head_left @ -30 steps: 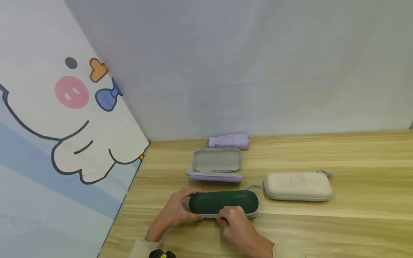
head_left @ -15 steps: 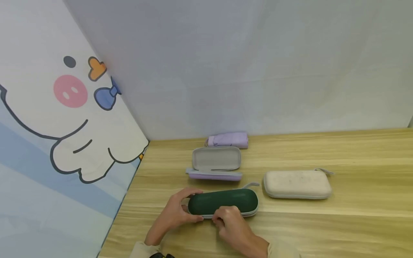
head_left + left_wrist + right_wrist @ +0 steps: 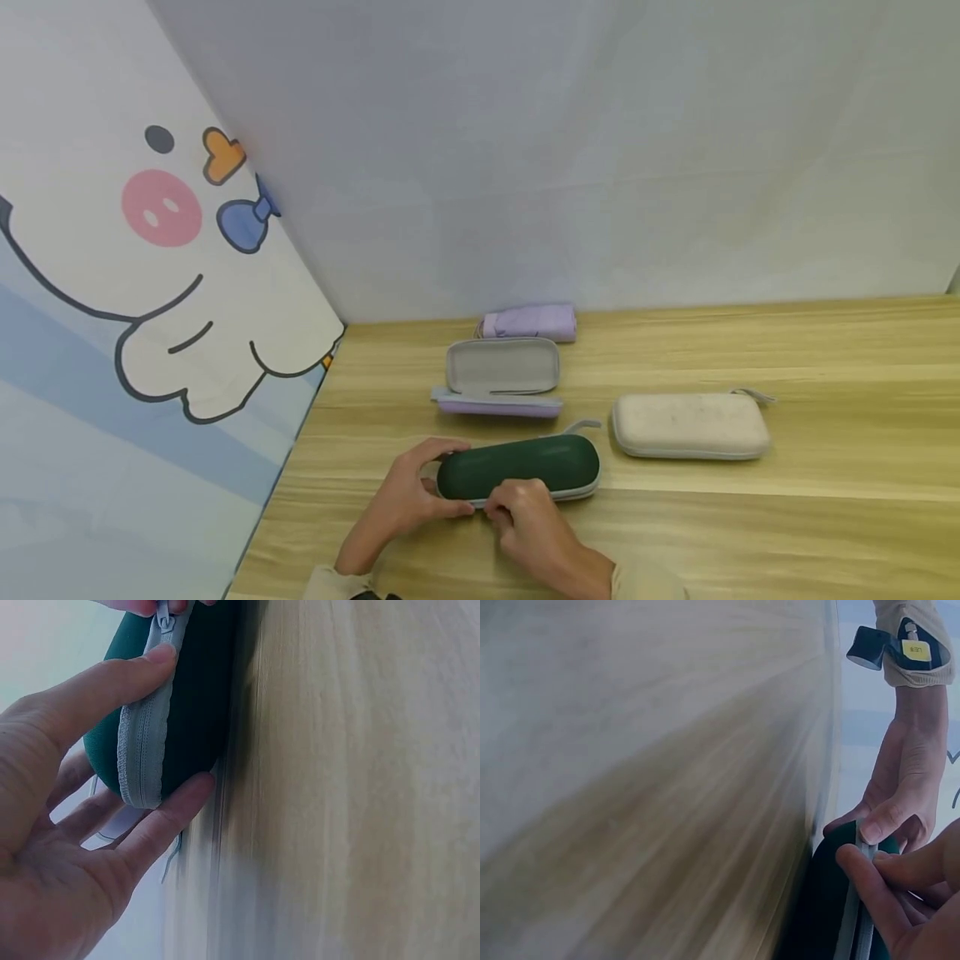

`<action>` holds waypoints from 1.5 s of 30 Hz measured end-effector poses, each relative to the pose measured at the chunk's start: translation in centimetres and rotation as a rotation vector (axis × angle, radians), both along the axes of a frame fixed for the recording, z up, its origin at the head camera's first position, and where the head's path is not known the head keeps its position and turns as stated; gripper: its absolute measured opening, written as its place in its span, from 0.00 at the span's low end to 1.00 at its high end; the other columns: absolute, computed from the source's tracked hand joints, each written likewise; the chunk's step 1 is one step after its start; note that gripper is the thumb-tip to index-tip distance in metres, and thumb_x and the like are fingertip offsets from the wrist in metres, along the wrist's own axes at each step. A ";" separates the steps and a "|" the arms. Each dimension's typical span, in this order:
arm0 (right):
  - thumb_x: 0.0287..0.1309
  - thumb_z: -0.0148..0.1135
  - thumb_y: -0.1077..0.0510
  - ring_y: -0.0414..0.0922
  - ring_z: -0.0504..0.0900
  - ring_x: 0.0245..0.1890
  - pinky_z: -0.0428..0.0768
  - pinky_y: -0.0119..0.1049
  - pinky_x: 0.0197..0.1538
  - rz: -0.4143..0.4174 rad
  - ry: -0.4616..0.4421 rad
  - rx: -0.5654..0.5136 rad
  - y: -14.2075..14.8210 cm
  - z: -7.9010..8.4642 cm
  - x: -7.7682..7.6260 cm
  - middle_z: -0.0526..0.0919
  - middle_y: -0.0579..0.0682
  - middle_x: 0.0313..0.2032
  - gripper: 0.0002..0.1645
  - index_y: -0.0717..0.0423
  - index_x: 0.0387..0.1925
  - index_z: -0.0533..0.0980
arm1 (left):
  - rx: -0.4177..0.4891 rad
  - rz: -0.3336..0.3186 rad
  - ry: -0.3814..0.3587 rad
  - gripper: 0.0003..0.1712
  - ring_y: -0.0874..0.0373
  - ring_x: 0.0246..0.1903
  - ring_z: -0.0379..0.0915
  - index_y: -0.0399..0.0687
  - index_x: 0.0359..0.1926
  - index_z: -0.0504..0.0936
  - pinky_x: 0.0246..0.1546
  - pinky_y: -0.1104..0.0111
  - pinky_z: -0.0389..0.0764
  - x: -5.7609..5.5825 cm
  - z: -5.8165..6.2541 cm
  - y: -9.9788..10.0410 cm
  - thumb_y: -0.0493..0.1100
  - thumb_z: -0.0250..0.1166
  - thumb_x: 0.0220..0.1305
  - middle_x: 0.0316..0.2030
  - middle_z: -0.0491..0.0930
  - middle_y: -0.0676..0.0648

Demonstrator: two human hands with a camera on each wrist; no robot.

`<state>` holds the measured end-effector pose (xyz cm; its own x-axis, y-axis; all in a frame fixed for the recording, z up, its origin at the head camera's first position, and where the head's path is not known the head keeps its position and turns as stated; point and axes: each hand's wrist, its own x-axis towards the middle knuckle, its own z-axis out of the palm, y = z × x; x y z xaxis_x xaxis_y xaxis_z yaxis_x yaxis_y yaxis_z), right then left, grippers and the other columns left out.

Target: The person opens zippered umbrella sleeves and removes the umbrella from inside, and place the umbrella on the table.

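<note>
A person's left hand [image 3: 408, 492] grips the left end of the green case [image 3: 525, 465]; the right hand [image 3: 535, 527] pinches the zipper pull [image 3: 166, 622] along the case's near edge.

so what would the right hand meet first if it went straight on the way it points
Most likely the green case: the right hand is at its zip. The left thumb looks close too, though depth is unclear.
</note>
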<state>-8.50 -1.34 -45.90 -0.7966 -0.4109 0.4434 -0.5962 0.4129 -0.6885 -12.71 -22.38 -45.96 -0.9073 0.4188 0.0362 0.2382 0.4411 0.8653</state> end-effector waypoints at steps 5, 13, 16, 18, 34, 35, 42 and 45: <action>0.41 0.63 0.78 0.35 0.78 0.25 0.75 0.24 0.30 -0.002 -0.007 0.002 -0.1 -0.1 0.0 0.80 0.46 0.22 0.12 0.60 0.20 0.81 | 0.024 -0.022 -0.012 0.39 0.51 0.53 0.70 0.50 0.57 0.77 0.32 0.66 0.81 0.0 0.0 -0.2 0.44 0.80 0.40 0.54 0.75 0.50; 0.42 0.64 0.78 0.36 0.79 0.25 0.75 0.23 0.30 0.007 -0.004 -0.012 -0.2 -0.1 0.1 0.80 0.46 0.22 0.12 0.60 0.21 0.81 | 0.078 -0.074 -0.026 0.38 0.49 0.54 0.69 0.47 0.60 0.74 0.37 0.65 0.81 -0.1 -0.1 -0.5 0.35 0.76 0.44 0.56 0.73 0.47; 0.42 0.64 0.78 0.36 0.79 0.25 0.75 0.23 0.30 0.007 0.001 -0.012 -0.2 -0.1 0.0 0.80 0.46 0.22 0.12 0.59 0.21 0.81 | 0.071 -0.069 -0.038 0.38 0.50 0.53 0.69 0.47 0.60 0.74 0.37 0.66 0.80 -0.1 -0.1 -0.6 0.33 0.76 0.44 0.56 0.73 0.48; 0.42 0.65 0.78 0.35 0.78 0.25 0.75 0.23 0.30 0.010 0.004 -0.010 -0.3 -0.2 0.0 0.80 0.45 0.22 0.12 0.59 0.21 0.81 | 0.060 -0.060 -0.042 0.38 0.50 0.53 0.69 0.47 0.59 0.75 0.37 0.66 0.80 -0.1 0.0 -0.6 0.33 0.76 0.43 0.56 0.73 0.49; 0.43 0.63 0.77 0.35 0.78 0.26 0.75 0.22 0.31 0.047 -0.002 -0.009 -0.9 -0.6 -0.2 0.80 0.46 0.23 0.12 0.60 0.21 0.81 | -0.058 -0.118 -0.003 0.29 0.49 0.53 0.71 0.45 0.57 0.76 0.42 0.65 0.79 -1.2 1.0 -0.2 0.46 0.72 0.54 0.54 0.75 0.47; 0.44 0.63 0.77 0.35 0.79 0.26 0.75 0.22 0.31 0.050 -0.008 -0.007 -0.8 -0.5 -0.2 0.80 0.46 0.23 0.11 0.60 0.22 0.81 | -0.088 -0.129 0.009 0.27 0.50 0.52 0.71 0.46 0.56 0.77 0.42 0.65 0.79 -1.4 1.2 0.0 0.47 0.71 0.55 0.53 0.76 0.48; 0.43 0.63 0.77 0.35 0.79 0.27 0.75 0.22 0.31 0.046 -0.011 0.003 -0.6 -0.6 -0.2 0.81 0.46 0.23 0.11 0.60 0.22 0.81 | -0.246 -0.274 0.081 0.25 0.53 0.50 0.72 0.54 0.52 0.79 0.45 0.61 0.75 -3.1 3.1 2.2 0.47 0.72 0.51 0.50 0.77 0.55; 0.42 0.64 0.77 0.35 0.80 0.27 0.75 0.22 0.32 0.040 0.001 -0.003 -0.5 -0.7 -0.2 0.81 0.46 0.24 0.11 0.60 0.21 0.81 | -0.296 -0.323 0.076 0.26 0.56 0.47 0.73 0.54 0.51 0.79 0.47 0.62 0.74 -3.7 3.7 2.9 0.46 0.74 0.49 0.49 0.77 0.56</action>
